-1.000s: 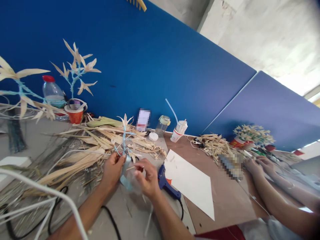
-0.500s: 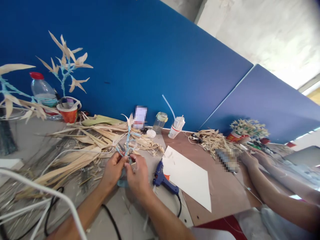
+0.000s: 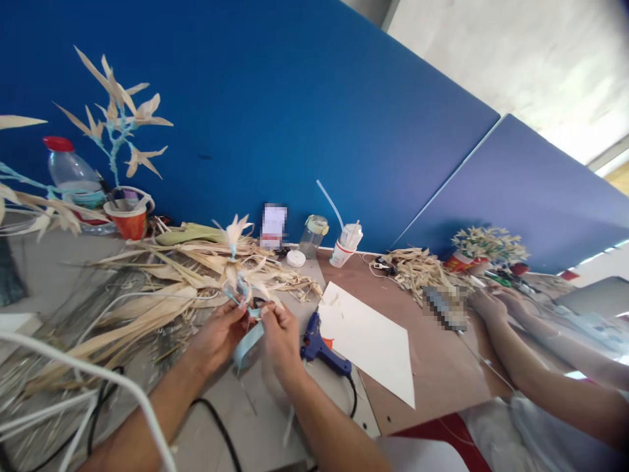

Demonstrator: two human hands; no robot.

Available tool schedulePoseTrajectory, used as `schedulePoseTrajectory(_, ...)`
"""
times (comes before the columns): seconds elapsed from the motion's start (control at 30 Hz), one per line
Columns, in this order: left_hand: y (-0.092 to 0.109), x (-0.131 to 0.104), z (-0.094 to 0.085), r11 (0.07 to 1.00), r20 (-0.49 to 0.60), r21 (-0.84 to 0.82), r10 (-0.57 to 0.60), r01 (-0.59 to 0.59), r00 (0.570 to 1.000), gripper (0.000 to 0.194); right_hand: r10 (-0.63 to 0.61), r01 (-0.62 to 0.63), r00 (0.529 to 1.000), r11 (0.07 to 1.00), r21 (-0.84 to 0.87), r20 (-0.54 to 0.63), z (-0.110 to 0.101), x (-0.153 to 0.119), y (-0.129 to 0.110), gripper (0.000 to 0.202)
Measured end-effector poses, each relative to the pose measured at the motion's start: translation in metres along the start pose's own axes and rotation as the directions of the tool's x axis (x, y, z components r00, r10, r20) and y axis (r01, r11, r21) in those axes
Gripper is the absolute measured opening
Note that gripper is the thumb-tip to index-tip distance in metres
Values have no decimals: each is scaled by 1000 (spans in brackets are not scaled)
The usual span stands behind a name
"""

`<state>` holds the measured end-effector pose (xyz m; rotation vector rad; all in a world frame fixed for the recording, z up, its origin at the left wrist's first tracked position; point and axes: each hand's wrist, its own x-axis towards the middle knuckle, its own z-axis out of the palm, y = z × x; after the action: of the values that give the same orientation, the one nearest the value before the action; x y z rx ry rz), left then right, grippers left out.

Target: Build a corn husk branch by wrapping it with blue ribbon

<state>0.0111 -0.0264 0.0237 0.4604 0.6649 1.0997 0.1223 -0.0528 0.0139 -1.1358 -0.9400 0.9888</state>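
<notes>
A corn-husk flower branch [image 3: 236, 231] stands upright between my hands, its stem bound in light blue tape. My left hand [image 3: 220, 335] is closed around the lower stem. Pinched by my right hand [image 3: 281, 335] is a light blue tape strip [image 3: 249, 344], whose free length curls down below the fingers. The spot where tape meets stem is partly hidden by my fingertips. Right of my right hand lies a blue glue gun [image 3: 324, 351]. Dried corn husks [image 3: 167, 295] spread behind and left of my left hand.
A taller husk flower branch [image 3: 118, 124] stands in a red cup [image 3: 128, 219] by a bottle [image 3: 73, 174]. White board [image 3: 376, 347], a glass jar [image 3: 313, 236] and a paper cup [image 3: 344, 249] lie rightward. A white cable [image 3: 113, 383] arches at front left. Another person's hands [image 3: 491, 305] work at far right.
The flower branch has tilted and shifted slightly left, showing more petals. My right hand has drawn the blue tape strip out, and it now hangs in view below the fingers.
</notes>
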Motion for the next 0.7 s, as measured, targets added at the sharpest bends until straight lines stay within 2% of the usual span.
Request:
schedulePoseTrajectory(0.1,0,-2,-2,999,26,-2,-38,38,999,21,76,-77,997,989,127,11,1,0,-2,18)
schedulePoseTrajectory(0.23,0,-2,-4,999,142,39,-36,30,989,26,141,-153,988,967,206,70,2,0,-8,20)
schedulePoseTrajectory(0.37,-2,0,-6,996,153,87,-49,36,987,18,178,-185,983,962,202,52,0,1,-7,21)
schedulePoseTrajectory(0.5,-2,1,-6,996,123,80,-57,47,991,16,157,-155,987,979,131,-10,-3,3,-3,17)
schedulePoseTrajectory(0.7,-1,-6,0,998,130,36,-59,55,990,29,124,-120,991,990,69,-56,-4,2,-1,17)
